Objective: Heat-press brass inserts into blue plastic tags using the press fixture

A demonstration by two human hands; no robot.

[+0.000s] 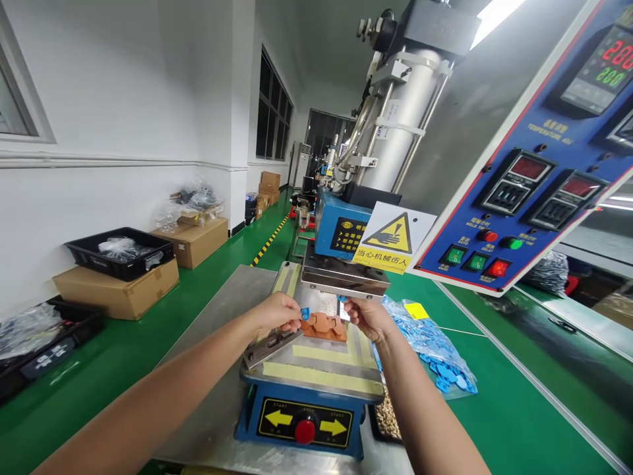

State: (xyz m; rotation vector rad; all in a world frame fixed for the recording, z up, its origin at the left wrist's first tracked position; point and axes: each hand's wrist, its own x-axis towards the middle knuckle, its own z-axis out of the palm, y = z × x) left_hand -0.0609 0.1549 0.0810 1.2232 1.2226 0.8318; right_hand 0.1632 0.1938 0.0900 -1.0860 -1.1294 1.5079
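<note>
Pinched in my left hand (281, 313) is a small blue plastic part (305, 313), held just above the left end of an orange fixture block (324, 326). My right hand (368, 318) is closed at the fixture's right side, with another small blue piece (342, 299) at its fingertips. The fixture has shaped notches along its top and sits on the taped press bed (321, 377). Close above both hands hangs the dark metal press plate (345, 280). A metal bar (271, 347) lies on the bed below my left hand.
A red button (304, 431) is on the press base's front. Right of the press lie a bag of blue parts (435, 349) and a dark tray of small brass-coloured pieces (387, 415). A control panel (519, 191) and warning sign (394, 236) jut in from the right.
</note>
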